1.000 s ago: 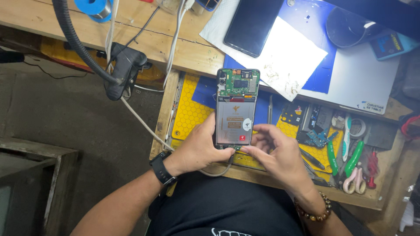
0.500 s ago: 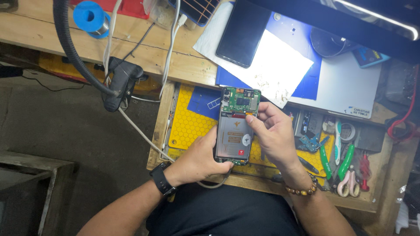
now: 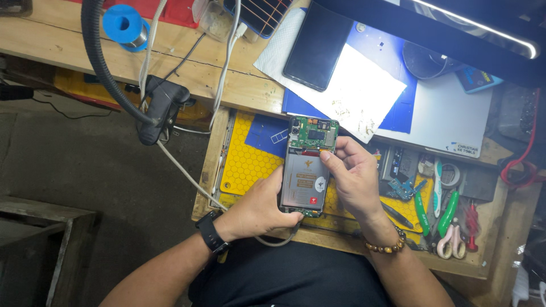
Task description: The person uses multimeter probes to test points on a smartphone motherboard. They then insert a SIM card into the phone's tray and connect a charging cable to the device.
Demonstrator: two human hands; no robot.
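Observation:
An opened phone (image 3: 307, 167) with its back cover off shows a green circuit board at the top and a silver battery below. My left hand (image 3: 259, 210) grips its lower left edge and bottom. My right hand (image 3: 352, 179) wraps the right side, with fingertips on the upper edge of the battery just under the board. The phone is held above a yellow honeycomb mat (image 3: 247, 162) in an open wooden drawer.
A dark phone (image 3: 317, 48) lies on white paper (image 3: 364, 91) over a blue mat on the bench. Green-handled tools (image 3: 446, 199), pink-handled pliers (image 3: 455, 239) and small parts fill the drawer's right side. A black clamp (image 3: 159, 108), cables and a blue spool (image 3: 125, 25) sit at the left.
My right hand has climbed from the phone's lower right side to the top of the battery near the board. The phone stays in my left hand.

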